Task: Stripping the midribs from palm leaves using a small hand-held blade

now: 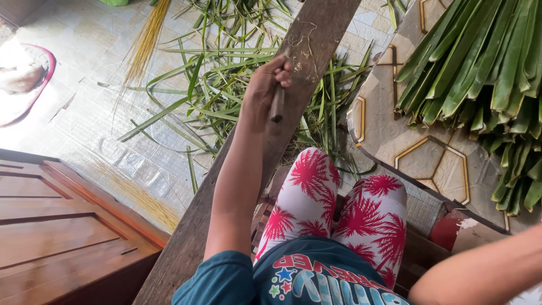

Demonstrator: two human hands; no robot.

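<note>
The left hand [265,87] is closed in a fist around a short brown wooden-handled tool [277,104]. The fingers [282,76] wrap over the upper part of the handle, and its lower end sticks out below the fist, lying against the long dark wooden plank [316,34] that serves as a bench and runs from the person's lap up and away across the floor. What the tool's working end looks like cannot be told, since the fist hides it. A few pale dry fibres [302,48] lie on the plank just beyond the knuckles.

Of the right arm only the forearm [480,271] shows at the lower right corner; the hand itself is out of the picture.

Loose green leaf strips [226,73] are strewn on the pale tiled floor [84,56] to the left of the plank, and a bundle of broad green leaves [480,56] lies on a patterned surface to the right.
</note>
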